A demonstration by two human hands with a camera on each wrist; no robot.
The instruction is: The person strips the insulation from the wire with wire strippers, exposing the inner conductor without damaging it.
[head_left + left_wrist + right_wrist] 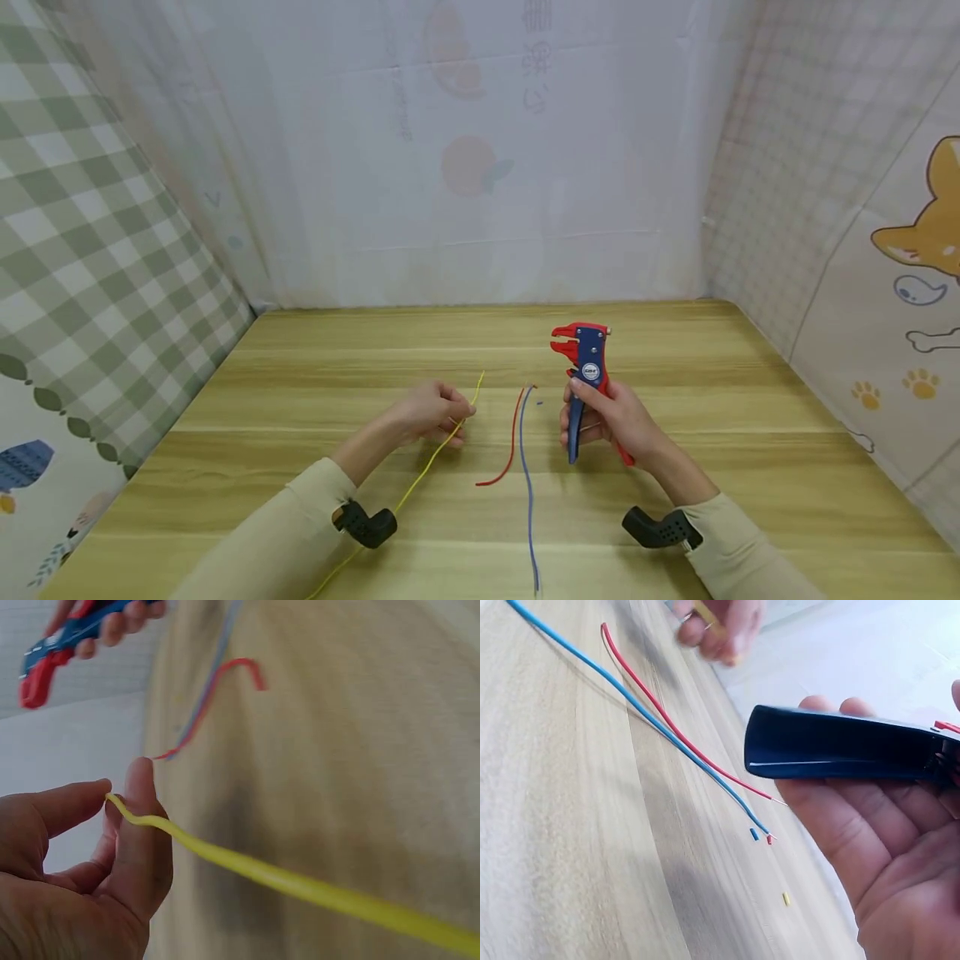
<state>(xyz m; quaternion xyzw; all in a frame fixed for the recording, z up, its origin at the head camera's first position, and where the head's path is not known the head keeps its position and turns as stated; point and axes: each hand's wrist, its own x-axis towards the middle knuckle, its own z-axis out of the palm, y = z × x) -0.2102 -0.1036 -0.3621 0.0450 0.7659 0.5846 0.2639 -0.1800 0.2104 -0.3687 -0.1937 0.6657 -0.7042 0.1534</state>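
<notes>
My left hand (429, 412) pinches a yellow wire (426, 471) between thumb and fingertips, just below its upper end. From there the wire runs down past the left wrist; in the left wrist view it looks slightly wavy near the fingers. My right hand (611, 423) grips a red and blue wire stripper (592, 348) by its handles, the jaws uppermost and pointing left with nothing between them. Between the hands lie a short curved red wire (513, 437) and a longer blue wire (529, 492). Both show bare metal at their far ends in the right wrist view.
Small cut bits of insulation lie on the wooden table (300, 367): a blue piece (754, 835), a red piece (769, 841) and a yellow piece (786, 899). A pale curtain (480, 242) hangs behind the table, with patterned cloth (90, 233) at the sides.
</notes>
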